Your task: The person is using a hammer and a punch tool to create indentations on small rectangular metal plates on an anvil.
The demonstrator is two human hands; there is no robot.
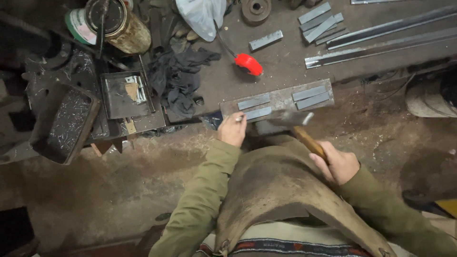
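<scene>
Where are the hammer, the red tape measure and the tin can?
hammer point(291, 117), head view, on its blurred metal head.
red tape measure point(248, 64), head view, on its red case.
tin can point(124, 26), head view, on its rusty side wall.

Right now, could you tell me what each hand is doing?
Left hand: closed on a small metal piece, resting at the steel plate.
Right hand: closed around the hammer handle.
</scene>
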